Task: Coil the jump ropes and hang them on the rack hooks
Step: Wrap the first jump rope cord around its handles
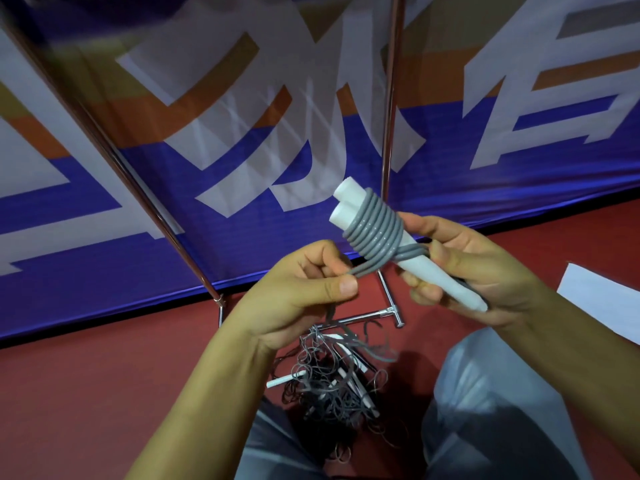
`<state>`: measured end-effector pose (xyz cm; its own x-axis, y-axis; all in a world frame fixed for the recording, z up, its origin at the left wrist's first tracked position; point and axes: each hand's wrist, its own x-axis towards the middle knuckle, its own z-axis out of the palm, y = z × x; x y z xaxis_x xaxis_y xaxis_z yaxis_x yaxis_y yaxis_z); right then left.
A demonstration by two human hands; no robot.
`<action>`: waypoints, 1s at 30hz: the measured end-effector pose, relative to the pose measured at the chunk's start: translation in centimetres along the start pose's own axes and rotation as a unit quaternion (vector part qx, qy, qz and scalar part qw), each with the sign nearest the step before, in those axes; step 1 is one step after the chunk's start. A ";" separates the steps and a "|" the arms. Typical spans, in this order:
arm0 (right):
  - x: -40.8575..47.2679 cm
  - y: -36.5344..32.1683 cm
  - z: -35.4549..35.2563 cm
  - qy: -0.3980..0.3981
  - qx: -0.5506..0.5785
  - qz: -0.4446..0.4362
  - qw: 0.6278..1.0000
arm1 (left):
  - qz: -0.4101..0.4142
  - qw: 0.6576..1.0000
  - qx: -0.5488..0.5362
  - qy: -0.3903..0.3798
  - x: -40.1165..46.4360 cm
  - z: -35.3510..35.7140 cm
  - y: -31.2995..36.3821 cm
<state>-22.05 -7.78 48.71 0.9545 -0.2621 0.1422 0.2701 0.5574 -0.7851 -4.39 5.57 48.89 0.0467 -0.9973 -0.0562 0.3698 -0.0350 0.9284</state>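
Beyond both hands we see a large blue banner (pixel 104 216) with white and orange lettering, standing on the red floor (pixel 86 393). In front of it rise the thin metal poles of the rack (pixel 389 109), one just behind the right hand, another slanting away above and to the left of the left hand; the rack's chrome foot bar (pixel 363 318) lies on the floor below the two hands. Under the wrists, between our grey-clad knees (pixel 491 403), sits a tangled pile of ropes (pixel 332 379), dark cords with several white handles poking out.

Our right hand (pixel 464 268) grips the two white handles (pixel 349 206) of one jump rope, fingers curled round their narrow lower ends, the thick ends pointing up and away to the left. The grey cord (pixel 375 230) is wound in tight turns around both handles just above this hand's thumb. Our left hand (pixel 304 289), close beside and slightly lower, pinches the loose run of that cord between thumb and curled fingers, where it leaves the coil.
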 end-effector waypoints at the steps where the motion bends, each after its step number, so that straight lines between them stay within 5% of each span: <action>1: 0.1 0.0 -0.2 -0.021 0.016 -0.002 1.000 | -0.004 1.000 -0.022 -0.018 0.0 0.0 -0.1; 4: 0.1 -0.2 -0.6 -0.119 0.091 0.015 0.989 | 0.003 1.000 0.004 -0.023 0.0 0.0 -0.5; 8: -0.5 -0.6 -1.2 -0.134 -0.012 0.032 0.990 | 0.034 0.987 0.156 0.007 -0.1 0.5 -0.8; 13: -0.6 -0.9 -1.8 -0.195 0.031 0.054 0.979 | 0.059 0.970 0.236 0.012 0.0 1.4 0.3; 30: -1.1 -2.0 -1.4 -0.227 -0.101 0.234 0.940 | 0.104 0.904 0.412 0.052 1.4 1.2 1.0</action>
<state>-23.81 -9.70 49.32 0.9307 0.3635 -0.0412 -0.1793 0.3551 -0.9175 -5.03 4.07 50.21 0.1395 -0.9777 0.1571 -0.4714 0.0739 0.8788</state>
